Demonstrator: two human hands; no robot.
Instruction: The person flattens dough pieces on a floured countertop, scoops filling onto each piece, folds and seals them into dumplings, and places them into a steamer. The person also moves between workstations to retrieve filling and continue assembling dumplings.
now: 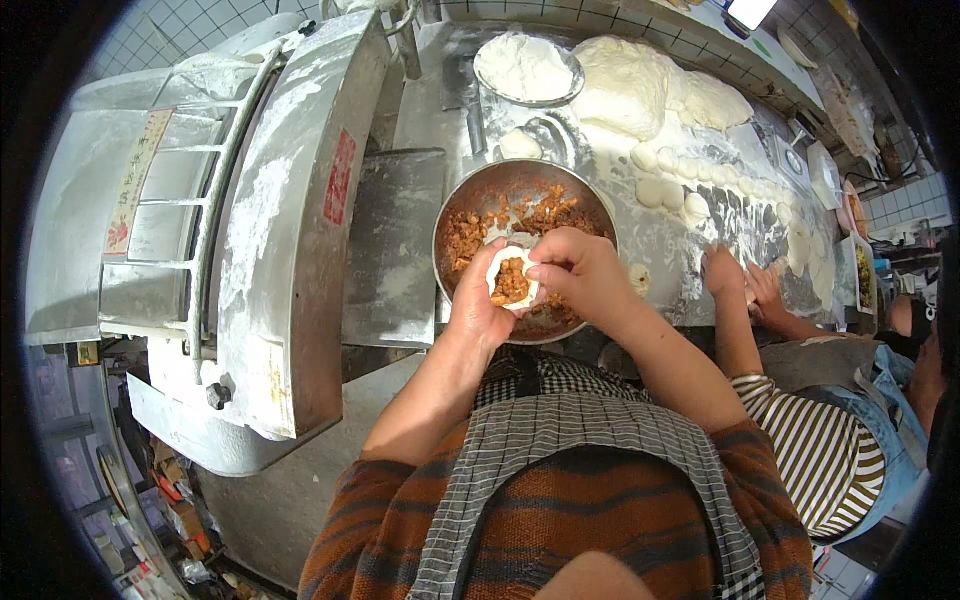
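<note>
A round dough wrapper lies cupped in my left hand, its rim raised around a heap of brown diced filling. The thumb and fingers of my right hand pinch the wrapper's right edge. Both hands are over a large steel bowl. More of the same chunky filling is spread along the bowl's inside, and part of the bowl's bottom shows bare. The near part of the bowl is partly hidden by my hands and wrists.
Left stands a large floury metal machine. Beyond the bowl are a flour bowl, a cleaver-like tool and a big dough mass. Dough pieces line the floured table, with a pleated bun nearer. A co-worker's hands work at right.
</note>
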